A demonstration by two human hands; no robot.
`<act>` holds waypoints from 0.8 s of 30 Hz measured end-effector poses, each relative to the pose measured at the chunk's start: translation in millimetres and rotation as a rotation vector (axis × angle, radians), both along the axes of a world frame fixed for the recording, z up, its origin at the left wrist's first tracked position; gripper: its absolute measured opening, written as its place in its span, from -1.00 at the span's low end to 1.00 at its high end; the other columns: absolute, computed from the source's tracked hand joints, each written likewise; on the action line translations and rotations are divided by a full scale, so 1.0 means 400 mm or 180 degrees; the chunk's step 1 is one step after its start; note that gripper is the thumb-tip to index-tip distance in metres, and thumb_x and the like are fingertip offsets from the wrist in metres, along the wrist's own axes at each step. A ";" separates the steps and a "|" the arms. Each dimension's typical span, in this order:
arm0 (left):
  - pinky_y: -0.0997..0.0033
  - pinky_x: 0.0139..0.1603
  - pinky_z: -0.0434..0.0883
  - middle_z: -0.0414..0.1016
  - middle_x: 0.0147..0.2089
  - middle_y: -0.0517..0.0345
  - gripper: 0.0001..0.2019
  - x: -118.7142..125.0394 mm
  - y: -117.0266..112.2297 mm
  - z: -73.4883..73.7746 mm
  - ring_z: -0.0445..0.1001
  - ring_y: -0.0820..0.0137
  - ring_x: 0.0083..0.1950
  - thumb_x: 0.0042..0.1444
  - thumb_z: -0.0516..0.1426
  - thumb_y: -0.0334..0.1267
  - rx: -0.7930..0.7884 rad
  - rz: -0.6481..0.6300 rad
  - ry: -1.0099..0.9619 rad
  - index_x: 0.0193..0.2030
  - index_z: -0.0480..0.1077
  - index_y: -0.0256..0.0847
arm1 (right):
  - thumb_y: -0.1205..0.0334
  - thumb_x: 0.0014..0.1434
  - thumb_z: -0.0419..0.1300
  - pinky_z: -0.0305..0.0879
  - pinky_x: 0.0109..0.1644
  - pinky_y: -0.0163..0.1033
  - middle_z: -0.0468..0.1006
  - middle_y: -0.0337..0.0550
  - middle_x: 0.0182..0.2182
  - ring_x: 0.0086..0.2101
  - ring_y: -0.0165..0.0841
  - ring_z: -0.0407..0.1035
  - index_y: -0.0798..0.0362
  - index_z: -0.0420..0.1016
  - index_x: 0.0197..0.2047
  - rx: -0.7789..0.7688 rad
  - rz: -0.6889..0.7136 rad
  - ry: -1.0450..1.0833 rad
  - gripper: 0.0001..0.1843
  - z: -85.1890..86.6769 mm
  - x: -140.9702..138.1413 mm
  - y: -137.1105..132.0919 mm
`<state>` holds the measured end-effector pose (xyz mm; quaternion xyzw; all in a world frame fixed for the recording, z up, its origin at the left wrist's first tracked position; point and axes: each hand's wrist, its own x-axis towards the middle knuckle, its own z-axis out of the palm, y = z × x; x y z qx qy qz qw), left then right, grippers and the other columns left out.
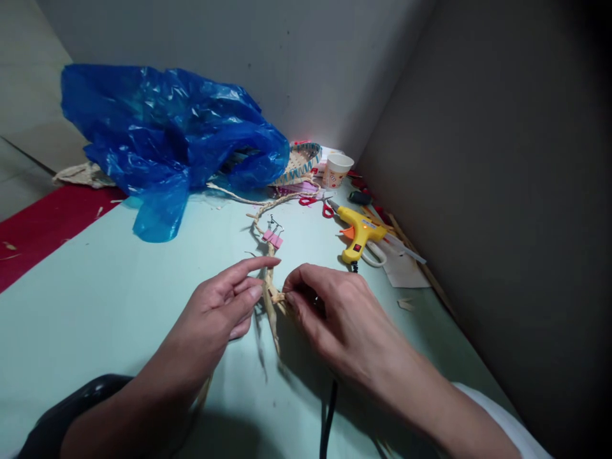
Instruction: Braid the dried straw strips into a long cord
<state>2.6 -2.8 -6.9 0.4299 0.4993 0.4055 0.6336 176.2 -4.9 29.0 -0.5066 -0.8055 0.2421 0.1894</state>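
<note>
A thin braid of pale straw (270,288) lies on the light green table (95,306) and runs back toward the blue bag. A pink binder clip (273,238) is clamped on it farther back. My right hand (325,306) pinches the braid's near end between thumb and fingertips. My left hand (224,306) rests beside it with fingers stretched out, the fingertips touching the straw from the left. Loose straw ends trail toward me under the hands.
A crumpled blue plastic bag (167,140) sits at the back left. A woven basket (300,160), a paper cup (337,169), red-handled scissors (315,203) and a yellow glue gun (359,233) lie at the back right by the wall. A black cord (329,414) runs toward me.
</note>
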 end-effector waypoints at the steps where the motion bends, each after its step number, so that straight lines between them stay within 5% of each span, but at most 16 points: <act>1: 0.55 -0.57 -0.09 0.06 -0.53 0.35 -0.60 0.000 -0.001 0.000 -0.08 0.59 -0.56 0.12 0.17 -0.16 -0.0010 -0.0019 0.0056 0.11 0.39 -0.11 | 0.29 0.27 -0.01 0.05 -0.40 -0.31 0.44 -0.20 -0.46 -0.51 -0.43 0.22 0.07 0.40 -0.29 0.0017 -0.0020 0.0013 -0.82 -0.002 -0.001 0.001; 13: 0.58 -0.55 -0.01 0.20 -0.43 0.30 -0.63 0.005 -0.006 -0.014 -0.02 0.58 -0.52 0.16 0.14 -0.10 0.0021 -0.0154 0.0165 0.11 0.39 -0.06 | 0.22 0.25 0.01 0.01 -0.45 -0.32 0.40 -0.21 -0.50 -0.55 -0.45 0.18 0.10 0.31 -0.35 0.0570 -0.0431 -0.0001 -0.83 -0.056 -0.022 0.004; 19: 0.56 -0.52 0.06 0.33 -0.33 0.26 -0.65 0.014 -0.007 -0.005 0.06 0.58 -0.50 0.13 0.16 -0.15 0.0008 -0.0081 0.0162 0.07 0.40 -0.09 | 0.21 0.24 0.00 0.02 -0.45 -0.31 0.40 -0.22 -0.53 -0.58 -0.45 0.18 0.10 0.29 -0.36 0.0428 -0.0520 0.0071 -0.82 -0.058 -0.040 -0.001; 24: 0.57 -0.56 0.03 0.30 -0.45 0.30 -0.65 0.020 0.002 0.003 0.06 0.60 -0.55 0.06 0.18 -0.15 0.0134 0.0022 0.0356 -0.01 0.42 -0.21 | 0.22 0.26 0.00 0.00 -0.46 -0.31 0.40 -0.22 -0.54 -0.59 -0.46 0.13 0.09 0.29 -0.35 0.0240 -0.0499 0.0061 -0.82 -0.051 -0.041 -0.001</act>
